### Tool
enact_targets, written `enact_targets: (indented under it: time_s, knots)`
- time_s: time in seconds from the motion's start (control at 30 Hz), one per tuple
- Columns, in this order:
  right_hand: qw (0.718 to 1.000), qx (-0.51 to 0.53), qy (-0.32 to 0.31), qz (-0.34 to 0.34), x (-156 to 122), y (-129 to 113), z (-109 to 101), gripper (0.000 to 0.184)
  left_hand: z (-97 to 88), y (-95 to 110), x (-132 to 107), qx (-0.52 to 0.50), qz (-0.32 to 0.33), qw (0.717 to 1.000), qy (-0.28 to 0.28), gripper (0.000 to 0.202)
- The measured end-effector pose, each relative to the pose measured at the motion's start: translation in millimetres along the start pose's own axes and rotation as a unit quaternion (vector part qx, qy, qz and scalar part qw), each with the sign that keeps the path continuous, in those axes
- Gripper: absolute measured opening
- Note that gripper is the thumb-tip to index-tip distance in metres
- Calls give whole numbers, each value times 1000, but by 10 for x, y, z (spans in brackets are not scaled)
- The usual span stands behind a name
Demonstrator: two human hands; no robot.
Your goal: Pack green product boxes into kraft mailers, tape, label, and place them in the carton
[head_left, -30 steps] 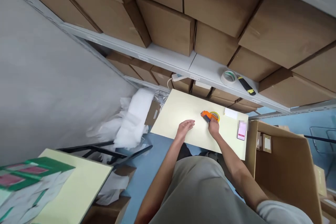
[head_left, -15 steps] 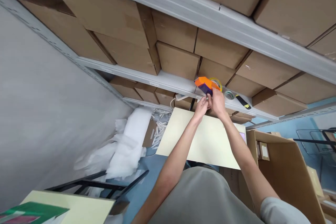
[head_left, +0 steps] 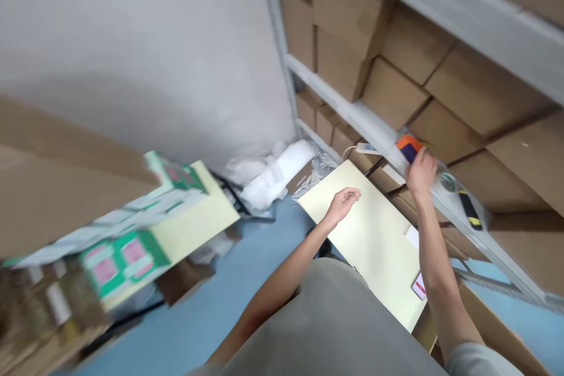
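Observation:
My right hand [head_left: 420, 170] reaches up to the grey shelf ledge [head_left: 352, 111] and is closed round the orange and purple tape dispenser [head_left: 408, 147], which rests at the ledge. My left hand [head_left: 342, 202] hangs over the near corner of the pale yellow table [head_left: 374, 241], fingers loosely curled, holding nothing. A roll of tape [head_left: 447, 182] and a black and yellow cutter [head_left: 469, 211] lie on the same ledge just right of the dispenser.
Brown cardboard boxes [head_left: 392, 91] fill the shelves. A phone [head_left: 419, 286] lies on the table's right part. White packing foam [head_left: 273, 176] is heaped on the blue floor by the wall. A second table with green-printed sheets [head_left: 132, 252] stands at left, blurred.
The view swung left. My left hand left the dispenser and dropped over the table. My right hand carried the dispenser to the shelf ledge.

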State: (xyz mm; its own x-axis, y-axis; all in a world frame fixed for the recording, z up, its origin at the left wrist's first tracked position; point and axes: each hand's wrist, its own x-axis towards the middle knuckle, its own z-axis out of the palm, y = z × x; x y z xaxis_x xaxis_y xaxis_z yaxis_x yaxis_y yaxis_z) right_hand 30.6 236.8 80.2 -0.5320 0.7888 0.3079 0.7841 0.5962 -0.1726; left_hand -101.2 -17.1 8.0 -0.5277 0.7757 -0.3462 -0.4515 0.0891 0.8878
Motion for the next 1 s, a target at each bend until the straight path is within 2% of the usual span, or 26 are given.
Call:
enact_targets:
  time_s: [0.07,0.13,0.17,0.23,0.3,0.33,0.47,0.57,0.67,0.83,1.0]
  knots:
    - [995,89,15,-51,-375,-239,165,79,-152,-179,-287,-32,-17,998,44,23]
    - [963,241,-67,-98,-886,-580,331,74,-256,-304,-572,-68,-24,994,77,32]
    - [931,321,-138,-105,-1165,-763,402,70,-297,-345,-703,-83,-19,992,88,37]
    - [849,434,-290,-78,-1688,-1111,503,61,-381,-397,-941,-104,3,989,105,46]
    - [797,478,-368,-44,-2086,-1394,553,54,-485,-437,-1156,-112,26,985,125,54]
    - [783,486,-388,-31,-2228,-1508,560,51,-548,-463,-1260,-116,35,983,136,56]
    - [768,481,-421,-42,-2543,-1840,492,49,-856,-634,-1666,-136,58,974,173,61]
    - [771,449,-437,-115,-2739,-2090,394,47,-1145,-792,-1971,-143,75,968,192,63]
    - [780,395,-445,-194,-3042,-2450,319,49,-1505,-931,-2333,-151,104,961,207,66]
    - [794,314,-426,-300,-3863,-3305,286,48,-2271,-1131,-3221,-152,151,947,238,64]
    - [770,274,-443,-369,-4862,-4158,316,47,-3052,-1420,-4261,-151,149,931,296,53]
